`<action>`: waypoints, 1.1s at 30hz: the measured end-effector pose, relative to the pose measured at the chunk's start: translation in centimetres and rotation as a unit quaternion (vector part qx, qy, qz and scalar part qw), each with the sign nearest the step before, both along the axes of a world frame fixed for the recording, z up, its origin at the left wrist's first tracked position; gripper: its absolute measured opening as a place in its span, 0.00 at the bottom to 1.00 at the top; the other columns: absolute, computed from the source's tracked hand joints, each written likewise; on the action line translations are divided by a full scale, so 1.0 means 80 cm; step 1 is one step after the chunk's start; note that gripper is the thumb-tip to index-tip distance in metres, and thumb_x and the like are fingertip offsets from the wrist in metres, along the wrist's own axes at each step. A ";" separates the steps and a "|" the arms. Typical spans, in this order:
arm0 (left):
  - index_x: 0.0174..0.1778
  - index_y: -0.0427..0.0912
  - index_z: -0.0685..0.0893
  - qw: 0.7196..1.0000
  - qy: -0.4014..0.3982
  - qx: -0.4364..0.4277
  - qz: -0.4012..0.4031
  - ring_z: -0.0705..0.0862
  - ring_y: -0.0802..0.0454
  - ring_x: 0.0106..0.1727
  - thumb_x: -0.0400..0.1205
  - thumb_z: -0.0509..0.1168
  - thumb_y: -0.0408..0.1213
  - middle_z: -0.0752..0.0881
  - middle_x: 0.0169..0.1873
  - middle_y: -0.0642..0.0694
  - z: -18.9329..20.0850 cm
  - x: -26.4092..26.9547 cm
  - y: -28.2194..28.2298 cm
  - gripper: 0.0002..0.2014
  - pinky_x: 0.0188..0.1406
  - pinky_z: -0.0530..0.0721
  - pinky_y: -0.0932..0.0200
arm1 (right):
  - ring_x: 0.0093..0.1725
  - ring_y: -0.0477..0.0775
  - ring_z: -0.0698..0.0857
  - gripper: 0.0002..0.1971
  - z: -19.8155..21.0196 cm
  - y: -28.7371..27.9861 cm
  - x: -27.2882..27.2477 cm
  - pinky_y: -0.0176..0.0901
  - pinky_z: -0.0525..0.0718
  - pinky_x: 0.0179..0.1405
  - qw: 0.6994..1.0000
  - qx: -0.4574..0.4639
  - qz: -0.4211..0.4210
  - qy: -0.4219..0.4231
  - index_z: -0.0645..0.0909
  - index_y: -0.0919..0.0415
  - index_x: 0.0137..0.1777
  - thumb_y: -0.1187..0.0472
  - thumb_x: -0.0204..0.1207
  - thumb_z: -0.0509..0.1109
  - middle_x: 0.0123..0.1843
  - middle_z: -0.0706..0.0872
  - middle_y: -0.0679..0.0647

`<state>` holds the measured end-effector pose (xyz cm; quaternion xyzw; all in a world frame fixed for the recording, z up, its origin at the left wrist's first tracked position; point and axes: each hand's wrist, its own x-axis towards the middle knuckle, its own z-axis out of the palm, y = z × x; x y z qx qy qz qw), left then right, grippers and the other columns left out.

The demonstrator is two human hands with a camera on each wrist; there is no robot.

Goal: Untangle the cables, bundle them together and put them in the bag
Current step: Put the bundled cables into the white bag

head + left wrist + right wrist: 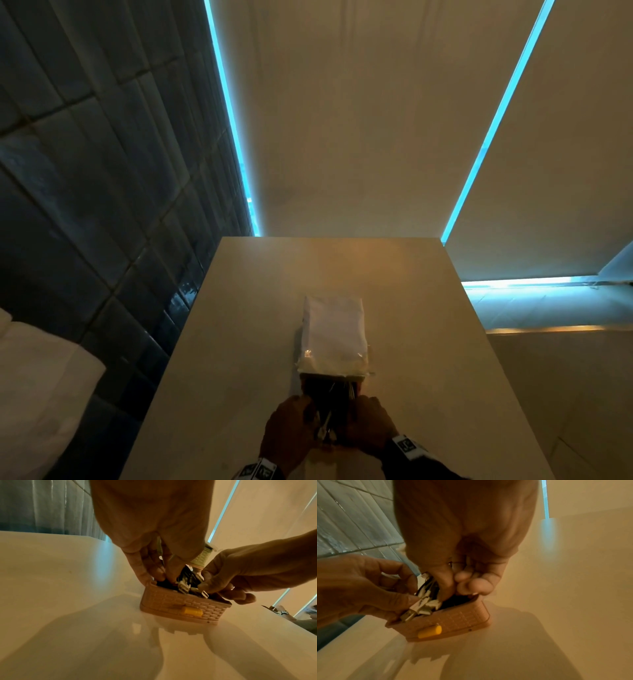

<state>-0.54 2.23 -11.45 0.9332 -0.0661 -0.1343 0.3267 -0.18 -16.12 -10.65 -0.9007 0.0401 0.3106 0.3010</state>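
Note:
A small pinkish brick-patterned bag (181, 604) (458, 616) with a yellow latch (192, 611) (429, 631) stands open on the table, its pale lid (334, 334) tipped away from me. A bunch of dark cables (187, 580) (426, 599) (334, 397) with light USB plugs (409, 614) sticks out of its mouth. My left hand (287, 431) (161, 574) (406, 599) pinches the cables on the left side. On the right, my right hand (370, 425) (453, 586) (211, 584) curls its fingers round them inside the bag's mouth. The cables' lower part is hidden inside.
The beige table (239, 342) runs forward from me. A dark tiled wall (85, 171) lies along its left edge, and a white cloth (34, 394) sits low at the left. Another person's arm (284, 613) shows beyond the table's right edge.

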 end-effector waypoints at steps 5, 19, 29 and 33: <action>0.38 0.54 0.73 0.998 0.024 0.003 -0.063 0.73 0.61 0.37 0.70 0.70 0.55 0.70 0.38 0.61 -0.005 -0.006 0.004 0.14 0.30 0.73 0.71 | 0.46 0.48 0.85 0.26 0.000 -0.010 -0.003 0.35 0.81 0.38 0.999 0.017 -0.037 0.002 0.80 0.49 0.51 0.35 0.57 0.74 0.48 0.85 0.48; 0.29 0.60 0.72 0.999 0.010 -0.017 0.032 0.79 0.57 0.39 0.74 0.66 0.45 0.76 0.35 0.57 -0.025 -0.015 0.001 0.10 0.35 0.76 0.65 | 0.35 0.49 0.83 0.20 -0.007 -0.013 -0.024 0.37 0.83 0.28 0.975 0.100 -0.189 0.062 0.73 0.55 0.39 0.45 0.65 0.80 0.45 0.82 0.52; 0.31 0.61 0.68 0.999 0.041 -0.005 -0.016 0.76 0.60 0.37 0.78 0.67 0.48 0.73 0.36 0.58 -0.016 -0.015 0.000 0.14 0.37 0.79 0.60 | 0.37 0.41 0.69 0.24 -0.005 -0.012 -0.035 0.36 0.65 0.30 0.992 0.016 -0.112 -0.058 0.61 0.47 0.37 0.39 0.64 0.75 0.42 0.71 0.44; 0.33 0.59 0.64 0.998 0.062 0.025 -0.001 0.72 0.61 0.37 0.69 0.73 0.59 0.70 0.38 0.59 -0.007 -0.015 -0.010 0.21 0.28 0.66 0.71 | 0.38 0.46 0.81 0.30 -0.006 -0.016 -0.022 0.35 0.76 0.25 0.986 0.052 -0.148 0.049 0.72 0.53 0.44 0.33 0.56 0.79 0.47 0.80 0.50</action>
